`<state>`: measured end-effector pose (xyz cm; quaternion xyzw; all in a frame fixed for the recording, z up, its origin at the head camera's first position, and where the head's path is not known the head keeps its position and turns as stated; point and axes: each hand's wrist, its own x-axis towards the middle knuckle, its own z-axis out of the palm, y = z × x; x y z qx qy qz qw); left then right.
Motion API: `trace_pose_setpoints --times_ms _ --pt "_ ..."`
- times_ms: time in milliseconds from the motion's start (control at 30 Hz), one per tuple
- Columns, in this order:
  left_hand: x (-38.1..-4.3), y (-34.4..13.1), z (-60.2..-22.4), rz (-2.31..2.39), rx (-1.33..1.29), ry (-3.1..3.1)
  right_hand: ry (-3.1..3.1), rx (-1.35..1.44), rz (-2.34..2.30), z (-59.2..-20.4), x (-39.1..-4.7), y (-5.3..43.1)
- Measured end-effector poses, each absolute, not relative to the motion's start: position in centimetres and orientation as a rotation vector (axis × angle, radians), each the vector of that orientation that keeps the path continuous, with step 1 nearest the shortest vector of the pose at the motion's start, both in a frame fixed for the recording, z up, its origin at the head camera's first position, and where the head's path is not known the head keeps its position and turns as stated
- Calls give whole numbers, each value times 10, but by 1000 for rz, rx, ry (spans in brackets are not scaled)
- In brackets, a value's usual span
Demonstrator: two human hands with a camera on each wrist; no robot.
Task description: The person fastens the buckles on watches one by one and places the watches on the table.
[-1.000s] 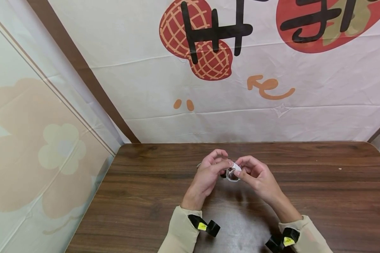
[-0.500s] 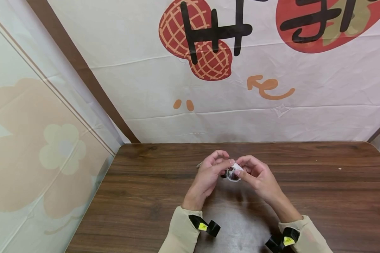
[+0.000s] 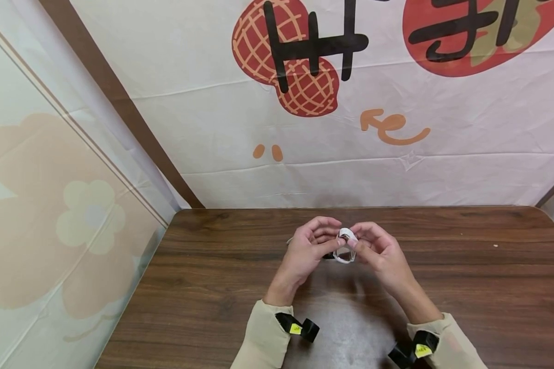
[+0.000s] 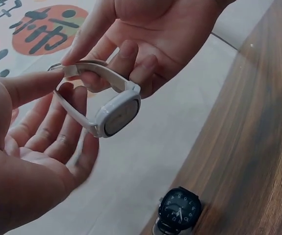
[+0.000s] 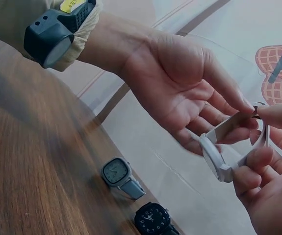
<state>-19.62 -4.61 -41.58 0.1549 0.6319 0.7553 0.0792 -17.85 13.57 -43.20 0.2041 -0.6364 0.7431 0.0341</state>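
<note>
A white wristwatch [image 3: 345, 246] is held up between both hands over the far part of the table, its strap bent into a loop. My left hand [image 3: 303, 255] pinches the strap near the buckle, thumb on top and the other fingers curved beside the loop. From the other side my right hand [image 3: 379, 250] pinches the strap at the same spot, the two thumb tips almost meeting. In the left wrist view the watch case [image 4: 118, 115] hangs below the joined strap ends. The buckle is partly hidden by the fingertips.
A black watch [image 5: 152, 219] and a grey-strapped watch with a pale face [image 5: 116, 172] rest on the wooden table [image 3: 203, 287] by its far edge, mostly behind my left hand in the head view. A printed cloth [image 3: 203, 128] hangs behind the table.
The white watch has moved slightly right and turned, so its loop now shows rounder. Both hands shift a little with it, the right fingers lifting slightly.
</note>
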Motion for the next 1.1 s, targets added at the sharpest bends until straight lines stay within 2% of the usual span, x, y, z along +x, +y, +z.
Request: trace_pose_setpoints --times_ms 333,633,1100 --pt "-197 -45 -417 2296 483 1916 -2036 595 2037 -431 -181 138" --pt "-195 -46 -416 2276 502 1919 -2065 707 1949 -431 -181 142" --pt "-195 -46 -416 2215 511 1985 -2119 736 1892 -432 -182 143"
